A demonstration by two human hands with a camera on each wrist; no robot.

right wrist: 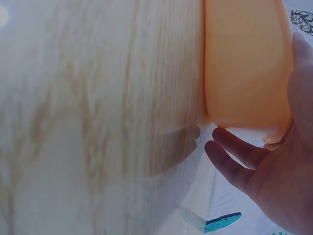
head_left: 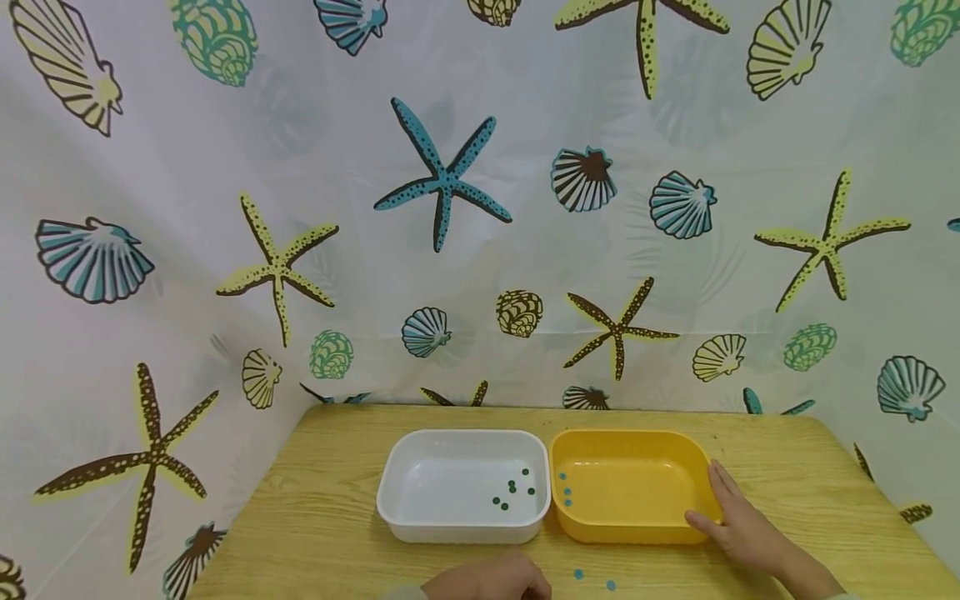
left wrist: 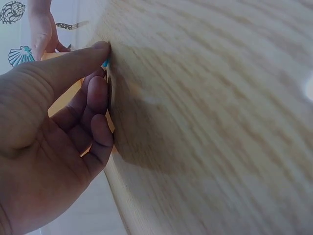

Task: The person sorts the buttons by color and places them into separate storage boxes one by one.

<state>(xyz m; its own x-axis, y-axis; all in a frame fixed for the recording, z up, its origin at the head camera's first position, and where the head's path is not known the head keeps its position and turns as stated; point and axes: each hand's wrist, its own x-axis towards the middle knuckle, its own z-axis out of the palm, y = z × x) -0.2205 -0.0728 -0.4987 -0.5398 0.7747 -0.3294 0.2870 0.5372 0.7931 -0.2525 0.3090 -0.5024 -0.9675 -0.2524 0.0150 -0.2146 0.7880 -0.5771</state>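
My right hand (head_left: 744, 529) holds the right end of a yellow plastic tub (head_left: 637, 533), thumb at the front rim and fingers along the outer side. The right wrist view shows two fingers (right wrist: 234, 154) stretched out past the tub's corner. My left hand (head_left: 491, 577) is low over the table in front of the tubs, its fingers partly bent and thumb extended. In the left wrist view a bit of blue (left wrist: 105, 63) shows between thumb and index finger; whether they pinch it is unclear. Blue button-like discs (head_left: 579, 574) lie right of that hand.
A white tub (head_left: 461, 533) stands against the yellow one's left side, with several small green discs (head_left: 512, 489) inside. Three blue discs (head_left: 567, 492) lie at the yellow tub's left end. A shell-patterned curtain (head_left: 480, 275) rises behind the wooden table (head_left: 315, 500).
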